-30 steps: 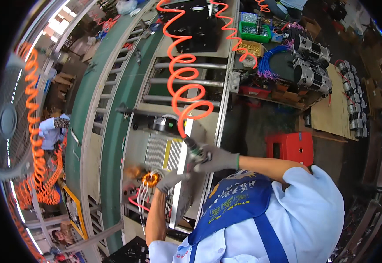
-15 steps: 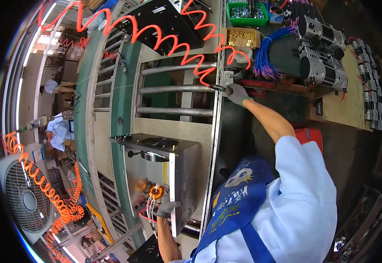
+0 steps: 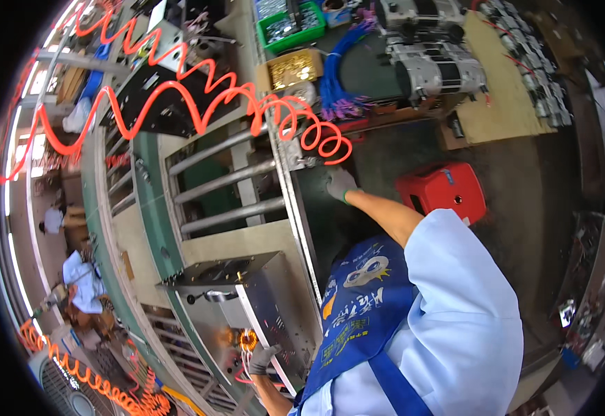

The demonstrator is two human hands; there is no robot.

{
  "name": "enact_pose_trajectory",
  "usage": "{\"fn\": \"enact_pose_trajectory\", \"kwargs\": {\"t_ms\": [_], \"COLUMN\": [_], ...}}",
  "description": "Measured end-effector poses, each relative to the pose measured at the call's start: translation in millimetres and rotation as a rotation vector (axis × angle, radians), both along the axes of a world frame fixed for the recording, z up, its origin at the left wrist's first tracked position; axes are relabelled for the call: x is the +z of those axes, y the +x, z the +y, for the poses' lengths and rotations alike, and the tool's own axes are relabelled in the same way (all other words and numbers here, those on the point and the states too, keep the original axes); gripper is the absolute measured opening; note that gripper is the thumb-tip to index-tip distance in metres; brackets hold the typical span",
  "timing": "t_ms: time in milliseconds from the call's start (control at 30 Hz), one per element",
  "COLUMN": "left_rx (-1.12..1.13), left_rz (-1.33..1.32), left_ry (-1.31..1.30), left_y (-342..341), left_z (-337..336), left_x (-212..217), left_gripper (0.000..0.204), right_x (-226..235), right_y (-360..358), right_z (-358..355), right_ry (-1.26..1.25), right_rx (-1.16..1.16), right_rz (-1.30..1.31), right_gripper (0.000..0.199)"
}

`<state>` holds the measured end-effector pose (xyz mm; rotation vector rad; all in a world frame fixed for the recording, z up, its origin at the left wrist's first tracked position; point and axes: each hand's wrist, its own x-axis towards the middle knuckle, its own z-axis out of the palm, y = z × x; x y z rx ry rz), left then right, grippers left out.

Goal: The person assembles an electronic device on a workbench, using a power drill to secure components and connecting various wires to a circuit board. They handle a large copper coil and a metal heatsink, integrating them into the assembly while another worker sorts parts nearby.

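My left hand [image 3: 264,360], in a grey glove, grips the pale front edge of an open metal casing [image 3: 281,305] lying on the bench. Beside its fingers are a copper-wound ring coil [image 3: 248,340] and several wires. My right hand [image 3: 342,184], gloved too, hangs just off the bench rail with its fingers curled. A coiled red air hose [image 3: 330,142] ends close to those fingers. Whatever they hold is hidden from this angle. A small metal bracket [image 3: 292,154] sits on the rail near that hand.
Metal rollers [image 3: 229,182] cross the bench. Beyond them stands a black panel [image 3: 153,100]. Far right are a green parts bin [image 3: 292,29], a box of brass pieces [image 3: 292,69], blue wires [image 3: 331,80] and motors [image 3: 441,69]. A red case [image 3: 444,191] stands right of my arm.
My view has turned. The right hand has drawn back from the bracket toward me, and the hose end hangs in looser loops. The tool it held no longer shows clearly. My left hand stays on the casing.
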<state>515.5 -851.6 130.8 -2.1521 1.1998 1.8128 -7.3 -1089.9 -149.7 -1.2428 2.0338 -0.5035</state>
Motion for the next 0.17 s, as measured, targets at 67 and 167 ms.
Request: {"fn": "enact_pose_trajectory", "kwargs": {"t_ms": [67,167], "left_rx": [-0.057,-0.426], "left_rz": [0.01,-0.258], "left_ry": [0.013,-0.363], "left_y": [-9.4,-30.9], "left_z": [-14.8,-76.3], "left_x": [14.4,45.5], "left_gripper": [0.055,0.078], "right_x": [25.8,13.4], "right_y": [-11.5,-42.7], "right_z": [56.8,121.9], "right_ry": [0.037,0.24], "right_rx": [-0.027,0.017], "right_rz": [-0.153,-0.104], "right_gripper": [0.033,0.039]}}
